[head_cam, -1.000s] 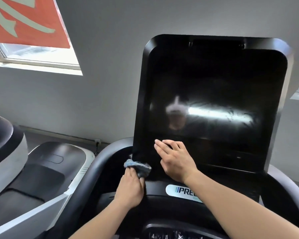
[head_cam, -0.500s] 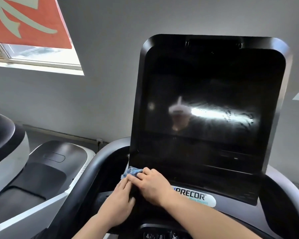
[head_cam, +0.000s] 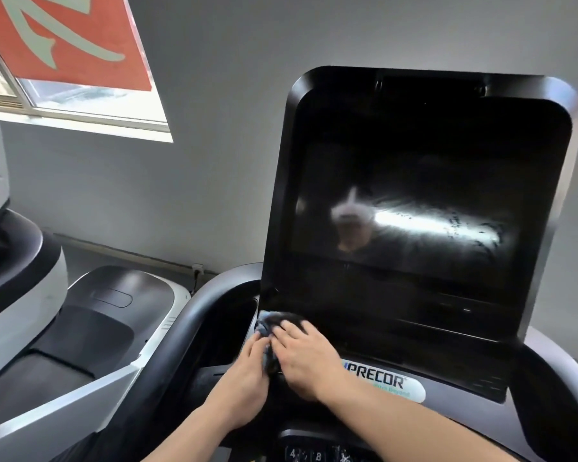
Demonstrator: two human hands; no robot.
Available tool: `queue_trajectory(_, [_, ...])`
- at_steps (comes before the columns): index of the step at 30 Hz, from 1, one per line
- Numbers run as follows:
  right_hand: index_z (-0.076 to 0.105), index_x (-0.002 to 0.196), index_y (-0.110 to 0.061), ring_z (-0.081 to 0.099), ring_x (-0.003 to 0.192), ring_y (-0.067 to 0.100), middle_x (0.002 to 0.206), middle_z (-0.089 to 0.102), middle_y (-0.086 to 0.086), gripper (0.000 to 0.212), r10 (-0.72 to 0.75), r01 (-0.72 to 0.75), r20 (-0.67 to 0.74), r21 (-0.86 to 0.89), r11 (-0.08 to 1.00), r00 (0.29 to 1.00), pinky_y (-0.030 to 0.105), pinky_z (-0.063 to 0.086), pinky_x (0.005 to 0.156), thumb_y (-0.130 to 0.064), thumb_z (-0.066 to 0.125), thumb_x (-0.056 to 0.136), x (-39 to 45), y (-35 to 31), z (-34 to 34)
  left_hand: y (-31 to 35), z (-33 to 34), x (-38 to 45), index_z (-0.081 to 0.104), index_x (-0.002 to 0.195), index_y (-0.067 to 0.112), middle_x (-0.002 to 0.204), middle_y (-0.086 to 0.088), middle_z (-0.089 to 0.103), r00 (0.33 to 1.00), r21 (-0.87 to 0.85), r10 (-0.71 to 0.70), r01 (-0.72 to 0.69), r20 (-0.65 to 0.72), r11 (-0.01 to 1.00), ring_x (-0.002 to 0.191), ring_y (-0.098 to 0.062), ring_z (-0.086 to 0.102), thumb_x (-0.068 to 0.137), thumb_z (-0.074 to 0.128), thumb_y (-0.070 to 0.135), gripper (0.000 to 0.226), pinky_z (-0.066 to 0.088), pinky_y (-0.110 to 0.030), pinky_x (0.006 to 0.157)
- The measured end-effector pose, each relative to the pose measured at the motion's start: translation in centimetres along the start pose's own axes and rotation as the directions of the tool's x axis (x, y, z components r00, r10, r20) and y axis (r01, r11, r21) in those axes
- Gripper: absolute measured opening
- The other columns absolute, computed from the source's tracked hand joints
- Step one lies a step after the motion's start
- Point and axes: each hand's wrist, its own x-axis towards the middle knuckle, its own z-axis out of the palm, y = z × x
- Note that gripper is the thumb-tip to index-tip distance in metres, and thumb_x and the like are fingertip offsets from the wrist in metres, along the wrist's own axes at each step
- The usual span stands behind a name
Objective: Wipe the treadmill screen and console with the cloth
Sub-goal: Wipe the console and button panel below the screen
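The treadmill's large black screen (head_cam: pixel 424 181) tilts back in front of me, dark, with streaky glare across its middle. Below it runs the console panel (head_cam: pixel 461 388) with a white PRECOR badge (head_cam: pixel 386 383). A crumpled blue-grey cloth (head_cam: pixel 267 325) lies at the screen's lower left corner. My left hand (head_cam: pixel 244 378) and my right hand (head_cam: pixel 306 358) meet on the cloth there, side by side. The right hand's fingers lie flat over the cloth, pressing it to the panel; the left hand's fingertips touch its lower edge. Most of the cloth is hidden under the hands.
The curved dark handrail (head_cam: pixel 187 331) wraps around the console's left side. A second machine (head_cam: pixel 90 328), white and black, stands to the left. A grey wall rises behind, with a window (head_cam: pixel 90 105) and a red banner (head_cam: pixel 70 35) at upper left. Number keys (head_cam: pixel 306 455) show at the bottom edge.
My right hand came down off the lower screen and joined the left on the cloth at the lower left corner. Both hands shifted slightly with the cloth.
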Motion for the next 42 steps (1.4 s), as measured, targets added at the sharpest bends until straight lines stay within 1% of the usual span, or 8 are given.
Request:
queue_trajectory(3, [0.034,0.161,-0.010,0.022,0.158,0.023,0.171,0.029,0.007,0.060,0.009,-0.012,0.084,0.031,0.999,0.996,0.048,0.023,0.125,-0.034,0.034,0.106,0.5,0.9,0.3,0.1,0.2,0.0,0.025,0.161,0.010,0.172,-0.009,0.013,1.000,-0.006,-0.022,0.022,-0.020,1.000,0.159,-0.011,0.009,0.089,0.037,0.005,0.073,0.002,-0.007,0.117])
queue_trajectory(12, [0.068,0.134,-0.007,0.064,0.118,0.039,0.124,0.070,0.015,0.065,0.388,-0.389,-0.030,-0.044,0.920,0.921,0.049,0.056,0.090,-0.055,0.038,0.101,-10.8,4.1,2.0,1.0,0.3,-0.2,0.035,0.161,0.023,0.169,0.009,0.018,1.000,0.111,0.001,-0.002,0.007,0.994,0.157,-0.009,0.015,0.094,0.040,0.004,0.070,0.004,-0.009,0.116])
queue_trajectory(20, [0.019,0.166,-0.014,0.015,0.160,0.025,0.173,0.020,0.005,0.081,0.190,-0.230,0.186,0.224,0.947,0.964,0.054,0.004,0.128,-0.066,0.017,0.104,-2.8,-0.5,0.2,1.7,-0.2,0.1,0.034,0.162,0.021,0.173,0.004,0.017,0.998,0.154,-0.046,0.040,0.033,0.987,0.160,-0.011,0.010,0.092,0.039,0.002,0.073,0.004,-0.014,0.119])
queue_trajectory(25, [0.055,0.149,-0.021,0.055,0.129,0.027,0.143,0.062,0.001,0.068,0.285,-0.289,0.046,0.165,0.943,0.957,0.052,0.045,0.108,-0.065,0.029,0.104,-7.0,2.5,1.6,1.7,-0.6,-0.1,0.036,0.161,0.028,0.172,0.007,0.020,0.997,0.175,-0.060,0.050,0.050,0.983,0.158,-0.013,0.019,0.089,0.037,0.000,0.078,0.014,-0.022,0.126])
queue_trajectory(32, [0.046,0.157,-0.023,0.044,0.146,0.035,0.164,0.042,0.007,0.078,0.686,-0.703,0.160,0.215,0.678,0.710,0.059,0.028,0.120,-0.071,0.022,0.101,-15.0,4.4,3.1,2.2,-0.6,-0.1,0.037,0.161,0.026,0.172,0.006,0.020,0.995,0.168,-0.078,0.067,0.061,0.983,0.158,-0.017,0.020,0.086,0.037,-0.001,0.079,0.019,-0.029,0.127])
queue_trajectory(35, [0.058,0.147,-0.013,0.050,0.143,0.032,0.156,0.053,0.009,0.079,0.611,-0.608,0.084,0.273,0.746,0.787,0.060,0.020,0.120,-0.070,0.034,0.099,-10.8,1.9,2.6,2.5,-0.7,-0.1,0.039,0.160,0.026,0.171,0.007,0.022,0.993,0.194,-0.090,0.074,0.075,0.978,0.156,-0.018,0.027,0.086,0.039,0.000,0.079,0.023,-0.026,0.125])
queue_trajectory(39, [0.026,0.164,-0.014,0.016,0.160,0.025,0.173,0.024,0.004,0.082,0.373,-0.384,0.100,0.346,0.856,0.922,0.058,-0.001,0.127,-0.068,0.018,0.102,-5.8,0.2,0.2,3.1,-0.7,-0.2,0.039,0.160,0.026,0.170,0.008,0.023,0.994,0.228,-0.091,0.073,0.066,0.971,0.154,-0.018,0.032,0.089,0.041,0.000,0.075,0.022,-0.022,0.120])
queue_trajectory(42, [0.035,0.161,-0.019,0.026,0.156,0.026,0.166,0.038,0.003,0.073,0.313,-0.325,0.086,0.290,0.900,0.946,0.056,0.012,0.125,-0.063,0.021,0.105,-6.8,1.8,0.2,3.0,-0.8,0.0,0.038,0.160,0.026,0.171,0.004,0.025,0.991,0.259,-0.107,0.082,0.085,0.963,0.155,-0.019,0.030,0.089,0.042,0.001,0.075,0.018,-0.020,0.121])
